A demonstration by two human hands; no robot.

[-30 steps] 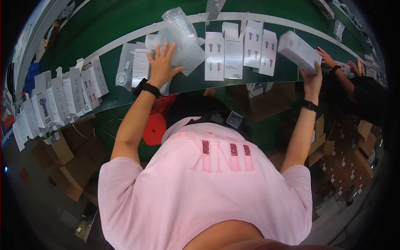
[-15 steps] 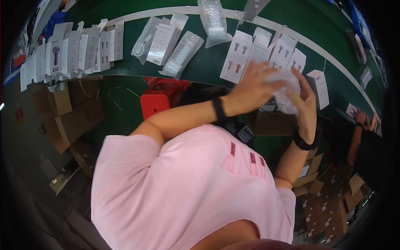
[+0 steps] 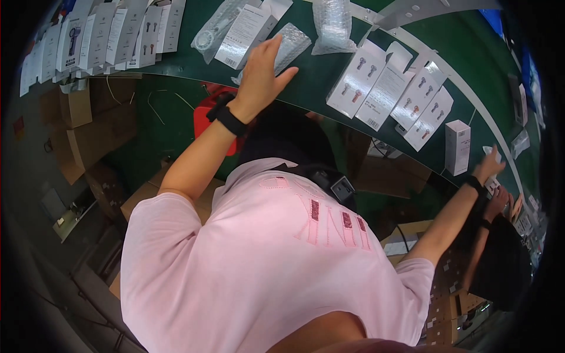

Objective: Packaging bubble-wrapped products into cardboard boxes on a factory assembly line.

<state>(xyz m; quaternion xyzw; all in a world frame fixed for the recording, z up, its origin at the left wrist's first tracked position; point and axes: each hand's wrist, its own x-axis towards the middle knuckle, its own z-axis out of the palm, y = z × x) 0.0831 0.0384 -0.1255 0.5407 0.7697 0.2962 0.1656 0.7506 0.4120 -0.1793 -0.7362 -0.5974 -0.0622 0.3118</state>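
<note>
My left hand is open, its fingers and thumb spread. It hovers over the near end of a bubble-wrapped package and partly covers it. Just beyond its fingers stands a white carton with its top flap up, beside another bubble-wrapped item with a round end. My right hand reaches far to the right along the bench. Its fingers are closed around a small whitish thing, too small to name. A white carton stands just left of that hand.
White printed cartons lean in a row at right of centre; more open cartons line the left. Another bubble-wrapped package lies at the back. A co-worker's hand works near my right hand. A red stool sits under the bench.
My hands have parted from the crumpled clear wrap they held together. The left moved left to the bubble-wrapped package; the right swung out to the far right. The view has shifted.
</note>
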